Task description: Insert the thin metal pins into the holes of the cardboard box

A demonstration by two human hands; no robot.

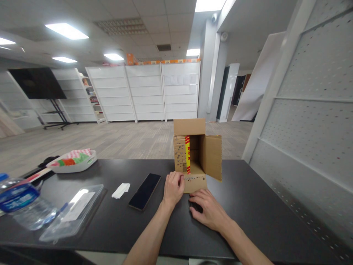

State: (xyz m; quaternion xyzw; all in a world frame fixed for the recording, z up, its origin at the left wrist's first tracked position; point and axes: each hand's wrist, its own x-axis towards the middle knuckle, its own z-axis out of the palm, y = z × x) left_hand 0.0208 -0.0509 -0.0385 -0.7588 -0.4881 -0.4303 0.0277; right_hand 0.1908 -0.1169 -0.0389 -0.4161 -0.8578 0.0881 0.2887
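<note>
Two hands work at the near side of a small cardboard box (pixel 197 154), which lies on its side on the dark counter (pixel 248 206) with its open mouth facing the person and all four flaps spread. The left hand (pixel 173 188) is curled, its fingertips pinching the left edge of the bottom flap (pixel 195 183), which lies flat on the counter. The right hand (pixel 210 211) rests palm down just in front of that flap, fingers loosely together and pointing left; whether it touches the cardboard cannot be told. The box sits directly beyond both hands, with the left hand nearer. Left of the box lie a dark phone (pixel 145 191), a folded white tissue (pixel 120 190), a clear plastic sleeve (pixel 73 211) and a water bottle (pixel 20 200).
</note>
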